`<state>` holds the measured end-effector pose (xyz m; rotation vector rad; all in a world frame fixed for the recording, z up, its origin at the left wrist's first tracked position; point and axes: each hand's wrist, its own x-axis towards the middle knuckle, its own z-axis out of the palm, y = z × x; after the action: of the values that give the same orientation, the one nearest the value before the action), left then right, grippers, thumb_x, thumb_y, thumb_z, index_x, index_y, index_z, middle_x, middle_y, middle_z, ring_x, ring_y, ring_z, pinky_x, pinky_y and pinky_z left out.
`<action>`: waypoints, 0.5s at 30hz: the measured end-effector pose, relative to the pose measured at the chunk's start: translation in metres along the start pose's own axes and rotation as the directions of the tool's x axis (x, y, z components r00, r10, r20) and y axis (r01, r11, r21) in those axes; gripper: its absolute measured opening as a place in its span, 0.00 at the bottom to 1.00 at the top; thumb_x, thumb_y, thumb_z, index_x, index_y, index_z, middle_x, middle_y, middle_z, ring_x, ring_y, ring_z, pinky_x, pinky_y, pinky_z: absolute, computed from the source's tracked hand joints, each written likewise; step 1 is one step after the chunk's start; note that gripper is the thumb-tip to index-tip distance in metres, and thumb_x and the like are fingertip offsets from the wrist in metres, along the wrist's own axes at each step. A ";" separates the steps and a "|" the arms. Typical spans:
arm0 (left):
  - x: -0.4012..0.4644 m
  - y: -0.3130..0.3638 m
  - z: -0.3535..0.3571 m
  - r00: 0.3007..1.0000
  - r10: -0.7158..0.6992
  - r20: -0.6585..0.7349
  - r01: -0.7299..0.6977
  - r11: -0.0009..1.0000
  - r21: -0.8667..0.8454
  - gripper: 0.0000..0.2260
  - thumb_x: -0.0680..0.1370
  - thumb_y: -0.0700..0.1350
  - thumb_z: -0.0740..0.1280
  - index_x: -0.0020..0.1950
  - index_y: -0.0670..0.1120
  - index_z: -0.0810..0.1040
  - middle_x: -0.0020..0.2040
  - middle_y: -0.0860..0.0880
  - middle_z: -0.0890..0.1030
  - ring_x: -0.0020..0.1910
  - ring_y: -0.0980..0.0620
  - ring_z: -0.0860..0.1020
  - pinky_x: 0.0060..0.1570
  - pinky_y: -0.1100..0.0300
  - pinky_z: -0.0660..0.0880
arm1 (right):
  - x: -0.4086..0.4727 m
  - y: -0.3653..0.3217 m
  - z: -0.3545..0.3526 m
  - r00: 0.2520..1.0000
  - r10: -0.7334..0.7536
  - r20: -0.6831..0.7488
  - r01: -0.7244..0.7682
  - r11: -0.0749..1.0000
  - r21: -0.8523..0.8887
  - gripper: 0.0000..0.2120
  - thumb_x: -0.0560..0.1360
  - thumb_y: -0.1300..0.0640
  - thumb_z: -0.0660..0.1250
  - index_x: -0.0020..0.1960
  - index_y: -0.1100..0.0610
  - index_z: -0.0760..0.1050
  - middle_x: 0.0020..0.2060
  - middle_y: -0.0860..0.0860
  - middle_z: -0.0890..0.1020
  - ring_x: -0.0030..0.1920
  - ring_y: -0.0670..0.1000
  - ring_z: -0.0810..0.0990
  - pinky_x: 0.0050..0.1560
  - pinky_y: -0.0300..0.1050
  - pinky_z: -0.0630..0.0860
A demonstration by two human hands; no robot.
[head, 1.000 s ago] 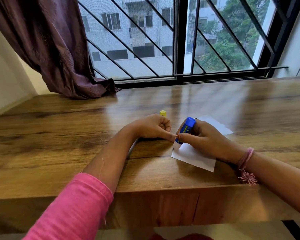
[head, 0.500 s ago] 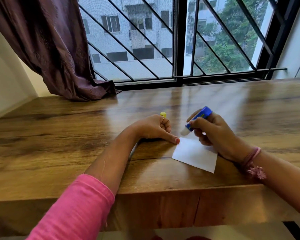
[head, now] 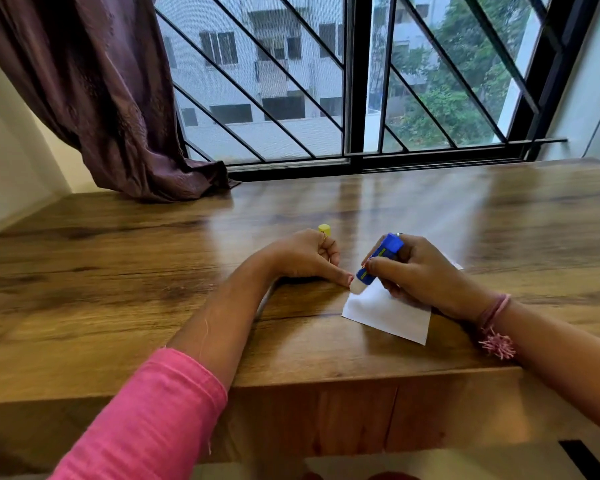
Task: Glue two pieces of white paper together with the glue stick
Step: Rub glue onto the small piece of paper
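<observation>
Surface: wooden table (head: 118, 271) with a glossy top, set under a barred window (head: 354, 81).
Right hand: the right hand (head: 420, 271) is closed around the blue glue stick (head: 378, 259), fingers wrapped along the barrel.
Glue stick: tilted, blue base up and away, pale glue tip down and toward the left; the tip touches the near-left corner area of the white paper (head: 388, 313).
Left hand: the left hand (head: 302, 258) rests on the table in a loose fist, index fingertip pressed down at the paper's left corner, just beside the glue tip; whether it grips anything I cannot tell.
Paper: 1 white sheet lies flat near the table's front edge, its far part hidden under the right hand; a sliver of white shows beyond that hand, and whether it is a 2nd sheet I cannot tell.
Cap: a small yellow cap (head: 324, 230) stands on the table just behind the left hand's knuckles.
Sleeve and wrist: pink sleeve (head: 146, 417) on the left forearm; pink thread bracelet (head: 496, 327) with a tassel on the right wrist.
Background: purple-brown curtain (head: 94, 98) bunched at the left, its hem lying on the table's far edge.
</observation>
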<state>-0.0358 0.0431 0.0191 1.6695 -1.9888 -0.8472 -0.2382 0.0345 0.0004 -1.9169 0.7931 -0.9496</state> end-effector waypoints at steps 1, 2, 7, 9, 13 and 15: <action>0.000 0.000 0.000 1.000 0.004 0.001 -0.004 1.000 0.003 0.15 0.66 0.52 0.78 0.36 0.50 0.73 0.28 0.56 0.70 0.26 0.61 0.66 0.30 0.64 0.63 | 0.000 0.001 0.001 1.000 0.027 0.002 -0.027 1.000 -0.002 0.08 0.74 0.64 0.67 0.43 0.70 0.74 0.21 0.49 0.74 0.20 0.44 0.71 0.22 0.33 0.67; -0.001 0.000 0.000 1.000 0.008 0.001 -0.008 1.000 0.003 0.15 0.66 0.52 0.78 0.36 0.50 0.73 0.28 0.56 0.70 0.26 0.61 0.66 0.30 0.63 0.63 | 0.001 0.003 0.001 0.999 0.046 0.007 -0.046 0.999 -0.010 0.08 0.74 0.63 0.67 0.43 0.70 0.74 0.21 0.49 0.74 0.20 0.45 0.71 0.22 0.34 0.67; -0.007 0.004 -0.003 0.999 0.016 -0.040 -0.017 1.000 -0.021 0.15 0.70 0.54 0.74 0.35 0.50 0.71 0.24 0.59 0.68 0.23 0.62 0.65 0.24 0.69 0.62 | 0.003 0.007 0.000 0.997 0.065 0.027 -0.064 0.996 -0.063 0.08 0.74 0.60 0.67 0.41 0.66 0.75 0.20 0.48 0.75 0.21 0.47 0.71 0.24 0.36 0.68; -0.014 0.007 -0.008 0.997 0.008 -0.073 -0.005 0.999 0.043 0.14 0.73 0.55 0.72 0.37 0.49 0.71 0.26 0.57 0.68 0.23 0.61 0.65 0.25 0.68 0.63 | 0.003 0.008 0.001 0.997 0.072 0.032 -0.071 0.996 -0.047 0.08 0.74 0.60 0.67 0.41 0.66 0.75 0.20 0.48 0.75 0.22 0.47 0.71 0.24 0.36 0.68; -0.044 0.016 -0.007 0.964 0.093 -0.250 -0.047 0.982 0.185 0.09 0.77 0.54 0.67 0.44 0.50 0.75 0.29 0.54 0.70 0.24 0.61 0.68 0.25 0.70 0.63 | 0.004 0.007 0.002 0.996 0.075 0.040 -0.073 0.996 -0.052 0.08 0.75 0.60 0.66 0.40 0.65 0.74 0.21 0.47 0.74 0.21 0.46 0.70 0.23 0.36 0.67; -0.067 0.020 0.008 0.937 0.170 -0.306 -0.130 0.981 0.146 0.09 0.78 0.55 0.64 0.45 0.51 0.76 0.28 0.53 0.70 0.24 0.60 0.67 0.25 0.69 0.63 | 0.004 0.006 0.002 0.996 0.079 0.041 -0.077 0.996 -0.050 0.08 0.75 0.61 0.66 0.40 0.65 0.74 0.21 0.48 0.74 0.21 0.46 0.70 0.23 0.36 0.67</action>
<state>-0.0423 0.1122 0.0313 1.5778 -1.9420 -0.3776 -0.2353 0.0290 -0.0047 -1.9274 0.8661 -0.8459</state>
